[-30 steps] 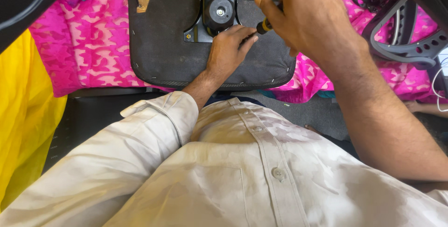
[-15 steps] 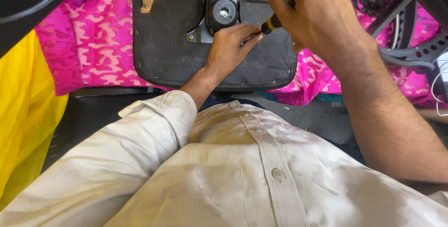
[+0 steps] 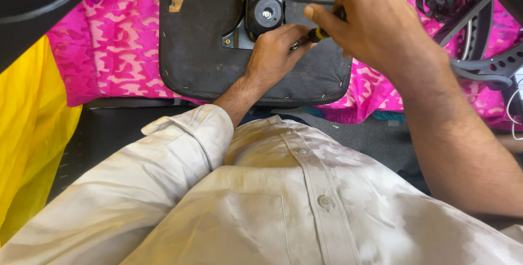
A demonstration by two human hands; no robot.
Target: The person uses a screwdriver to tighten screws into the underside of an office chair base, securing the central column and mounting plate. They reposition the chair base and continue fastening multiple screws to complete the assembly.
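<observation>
Screwdriver (image 3: 315, 34): right hand (image 3: 376, 25) clenched on handle
Left hand (image 3: 272, 52): fingers curled, pinching shaft at tip
Seat base (image 3: 207, 52): upside down, bracket (image 3: 265, 9) being fastened
Next: likely steady downward pressure while turning

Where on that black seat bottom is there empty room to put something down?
The upturned black fabric seat base is bare on its left part, between the small tan tag and the black metal mechanism. Around the mechanism it is crowded: left hand, right hand, yellow-and-black screwdriver.
</observation>
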